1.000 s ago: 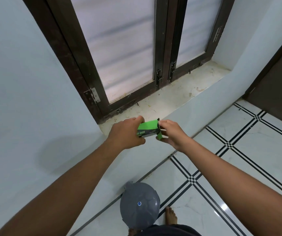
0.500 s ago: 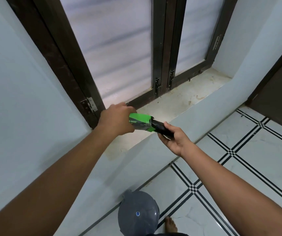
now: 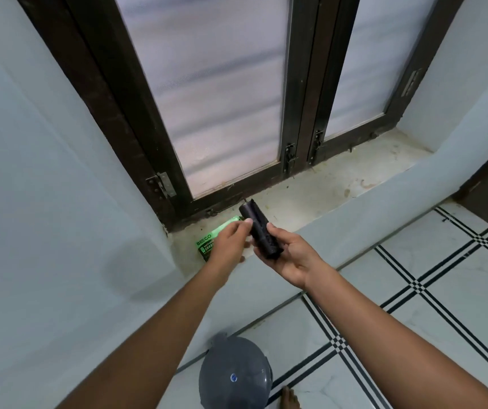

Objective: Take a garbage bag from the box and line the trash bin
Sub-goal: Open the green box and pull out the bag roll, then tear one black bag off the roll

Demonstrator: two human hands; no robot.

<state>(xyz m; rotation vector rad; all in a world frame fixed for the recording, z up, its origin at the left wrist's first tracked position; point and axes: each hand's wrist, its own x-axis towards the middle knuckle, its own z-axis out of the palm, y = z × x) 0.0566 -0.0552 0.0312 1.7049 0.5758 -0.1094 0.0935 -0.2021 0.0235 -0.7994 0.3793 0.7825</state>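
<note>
Head: bag roll (image 3: 260, 230) out, box (image 3: 211, 241) on sill (image 3: 319, 196).

Roll (image 3: 260, 230) out, box (image 3: 211, 242) (green) down

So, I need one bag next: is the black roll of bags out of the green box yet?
Out. The black roll lies in the right hand, clear of the green box on the sill.

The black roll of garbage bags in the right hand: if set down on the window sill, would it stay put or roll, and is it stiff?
The black roll is a cylinder, so it would probably roll on the sill. The right hand holds it near one end without sag, so it seems fairly stiff. The left hand only fingers its side.
</note>
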